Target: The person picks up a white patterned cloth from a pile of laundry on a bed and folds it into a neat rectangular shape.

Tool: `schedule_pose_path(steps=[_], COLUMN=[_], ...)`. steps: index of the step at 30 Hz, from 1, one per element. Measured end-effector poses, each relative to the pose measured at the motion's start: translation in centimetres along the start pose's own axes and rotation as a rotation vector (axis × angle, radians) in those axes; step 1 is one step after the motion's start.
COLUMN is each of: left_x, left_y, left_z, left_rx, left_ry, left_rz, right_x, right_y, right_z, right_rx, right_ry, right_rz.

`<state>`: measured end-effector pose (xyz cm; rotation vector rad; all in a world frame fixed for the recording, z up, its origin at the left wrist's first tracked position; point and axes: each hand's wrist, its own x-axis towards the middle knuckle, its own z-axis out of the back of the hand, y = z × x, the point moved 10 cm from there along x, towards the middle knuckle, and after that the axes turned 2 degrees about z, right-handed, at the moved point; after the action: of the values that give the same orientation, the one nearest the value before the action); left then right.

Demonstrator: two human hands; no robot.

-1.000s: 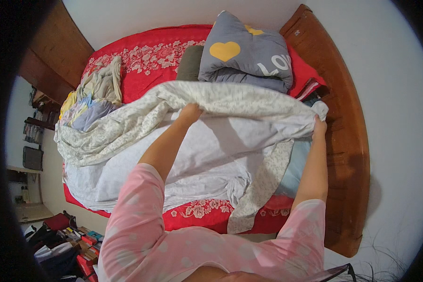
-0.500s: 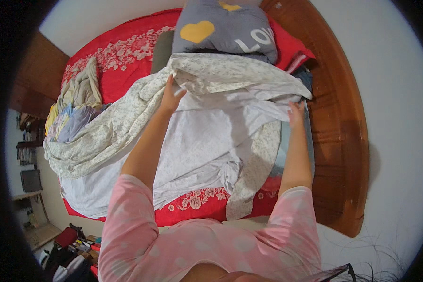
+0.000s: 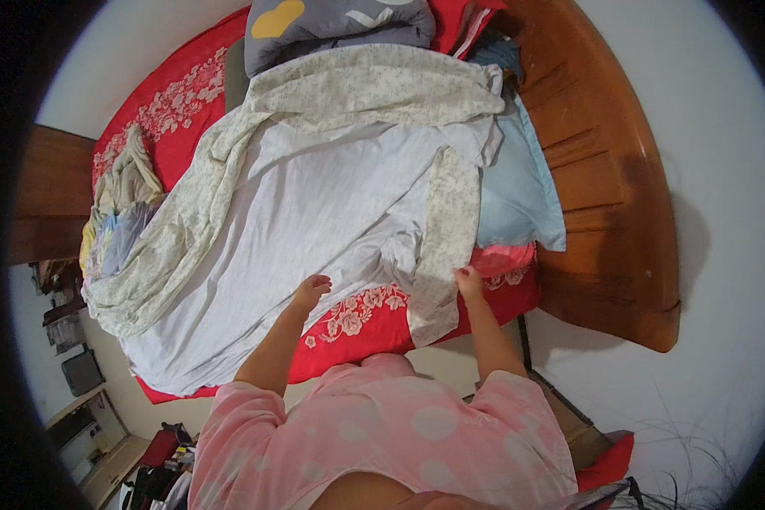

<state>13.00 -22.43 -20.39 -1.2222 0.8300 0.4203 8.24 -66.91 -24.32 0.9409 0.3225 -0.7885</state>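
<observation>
A large bed cover [image 3: 314, 195] lies spread over the bed, its plain white side up, with a cream flower-printed border folded over along the far and left edges. A printed strip [image 3: 449, 229] of it runs down toward me on the right and hangs past the bed's near edge. My right hand [image 3: 469, 283] is at that strip's right edge, thumb and fingers pinched together on the cloth. My left hand [image 3: 313, 291], with its fingers loosely apart and nothing in them, hovers by the cover's near edge, above the red flowered sheet [image 3: 348, 319].
A grey pillow [image 3: 340, 30] with a yellow heart lies at the far side. On the right, a light blue pillow [image 3: 518, 178] rests against the wooden headboard [image 3: 608, 187]. Crumpled clothes [image 3: 127, 195] lie at the left. Shelves and a pile of belongings stand lower left.
Both hands have come back toward me from the cover's far fold to the bed's near edge. The cover's right corner has come off the light blue pillow. My view has shifted.
</observation>
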Motion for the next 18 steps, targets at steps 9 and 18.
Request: schedule_pose_path(steps=[9, 18], left_x=[-4.9, -8.0], left_y=[2.3, 6.8], left_z=[-2.8, -4.4], left_rx=[0.182, 0.25], left_ry=[0.028, 0.015], left_rz=[-0.038, 0.084], right_x=[-8.9, -4.7], right_y=[0.6, -8.5], right_z=[-11.1, -8.3], right_rx=[-0.611, -0.613], right_ry=[0.018, -0.088], right_rz=[0.32, 0.268])
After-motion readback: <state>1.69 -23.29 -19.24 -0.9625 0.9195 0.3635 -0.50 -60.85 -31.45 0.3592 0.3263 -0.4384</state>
